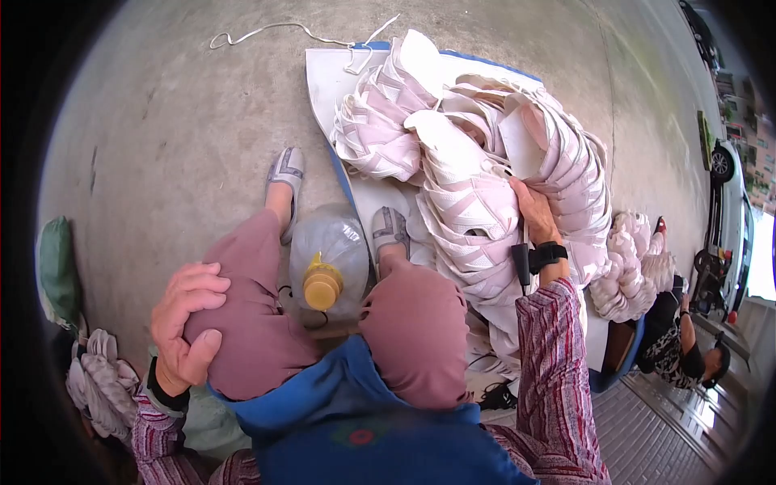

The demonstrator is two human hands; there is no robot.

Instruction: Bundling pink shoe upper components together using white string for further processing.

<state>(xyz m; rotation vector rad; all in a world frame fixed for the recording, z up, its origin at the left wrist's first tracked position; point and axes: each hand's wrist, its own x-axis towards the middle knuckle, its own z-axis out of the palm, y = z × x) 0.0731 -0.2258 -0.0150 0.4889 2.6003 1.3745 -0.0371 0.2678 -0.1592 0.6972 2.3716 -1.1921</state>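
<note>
My left hand (190, 319) lies on my left thigh, fingers apart and holding nothing. On the right, my right hand (535, 212) reaches into nested stacks of pale pink and white shoe uppers (465, 190), its fingers curled at the edge of one stack; the fingertips are partly hidden. A black strap (550, 257) circles my right wrist. Beside it is a black tapered piece (521, 260) with a thin metal part below. Another stack of uppers (562, 153) curves along the right of that hand, and a further one (380, 121) lies at the far left of the pile.
The uppers lie on a white board with a blue edge (319, 89). Between my legs stands a clear plastic jug (335, 234) with a yellow cap (322, 287). A white cord (275, 28) trails over the concrete floor. Another person (687, 343) is at the right near more uppers (622, 275).
</note>
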